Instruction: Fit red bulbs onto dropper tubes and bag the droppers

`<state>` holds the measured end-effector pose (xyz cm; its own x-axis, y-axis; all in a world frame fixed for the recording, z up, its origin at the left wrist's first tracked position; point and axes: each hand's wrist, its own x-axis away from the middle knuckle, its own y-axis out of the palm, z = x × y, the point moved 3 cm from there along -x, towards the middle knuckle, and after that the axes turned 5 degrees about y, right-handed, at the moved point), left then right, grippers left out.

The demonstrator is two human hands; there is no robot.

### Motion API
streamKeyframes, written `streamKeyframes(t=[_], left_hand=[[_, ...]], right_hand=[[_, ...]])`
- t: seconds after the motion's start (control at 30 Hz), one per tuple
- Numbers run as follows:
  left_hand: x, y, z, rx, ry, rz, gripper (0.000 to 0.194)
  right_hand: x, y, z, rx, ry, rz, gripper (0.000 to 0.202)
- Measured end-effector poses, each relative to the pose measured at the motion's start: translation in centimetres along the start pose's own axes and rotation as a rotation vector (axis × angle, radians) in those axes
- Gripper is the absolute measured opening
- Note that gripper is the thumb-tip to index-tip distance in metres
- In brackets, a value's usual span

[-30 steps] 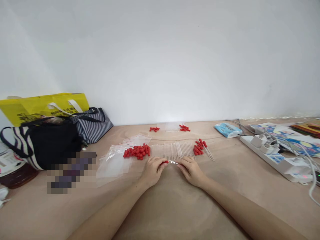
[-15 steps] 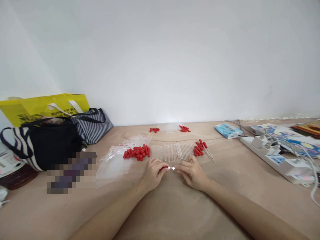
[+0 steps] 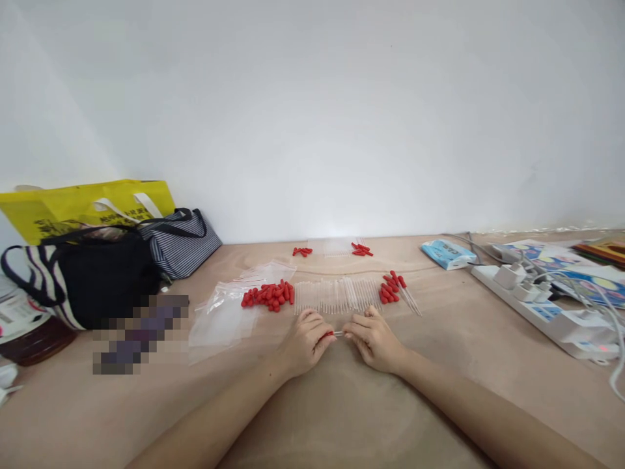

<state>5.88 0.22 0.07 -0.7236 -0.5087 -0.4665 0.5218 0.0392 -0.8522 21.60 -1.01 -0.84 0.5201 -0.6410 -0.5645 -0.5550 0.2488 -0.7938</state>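
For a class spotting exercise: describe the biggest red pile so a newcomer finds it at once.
Across the middle of the tan table runs a row of thin clear sticks. The red pile is at its left end, beside clear plastic bags. It is larger than the red group right of the row and the two small groups near the wall.

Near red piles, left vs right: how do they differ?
Left pile holds many more pieces than right pile. Left pile reaches the clear bags; right pile has thin rods slanting out beside it. Both are red and flank the clear row.
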Motion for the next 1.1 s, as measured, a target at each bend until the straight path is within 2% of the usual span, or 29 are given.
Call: streamKeyframes(t=[0.3,0.4,0.53,0.6,0.67,0.73,0.83,0.9,0.97,1.1], left_hand=[[0.1,0.2,-0.4,-0.096,0.019,-0.007,0.023],[0.2,0.0,-0.8,-0.13,-0.001,0.023,0.021],[0.4,-0.3,-0.9,-0.1,-0.022,0.039,0.018],[0.5,-0.6,-1.0,-0.079,-0.08,0.098,0.02],[0.8,-1.0,-1.1,-0.056,-0.174,0.188,0.034],[1.0,-1.3,-1.3,-0.018,-0.263,0.235,0.041],[1.0,-1.1,-1.4,0.049,-0.301,0.133,0.027],[0.9,-0.8,-1.5,0.077,-0.303,0.043,0.019],[0.8,-0.7,-1.5,0.089,-0.314,0.002,0.016],[0.8,-0.7,-1.6,0.092,-0.334,-0.023,0.014]], right_hand=[[-0.3,0.1,0.0,-0.065,0.051,-0.058,0.024],[-0.6,-0.4,-0.2,0.02,0.056,-0.04,0.022],[-0.7,-0.8,-0.6,0.198,-0.014,-0.044,0.02],[-0.6,-1.1,-0.2,0.233,-0.006,-0.042,0.021],[-0.6,-1.7,1.1,0.244,0.107,0.01,0.022],[-0.4,-2.7,3.3,0.246,0.325,0.121,0.023],[0.6,-4.4,7.2,0.264,0.725,0.29,0.027],[1.6,-5.1,9.4,0.276,0.916,0.29,0.029],[2.6,-5.5,11.0,0.316,1.042,0.246,0.031],[3.8,-5.4,12.3,0.349,1.147,0.128,0.034]])
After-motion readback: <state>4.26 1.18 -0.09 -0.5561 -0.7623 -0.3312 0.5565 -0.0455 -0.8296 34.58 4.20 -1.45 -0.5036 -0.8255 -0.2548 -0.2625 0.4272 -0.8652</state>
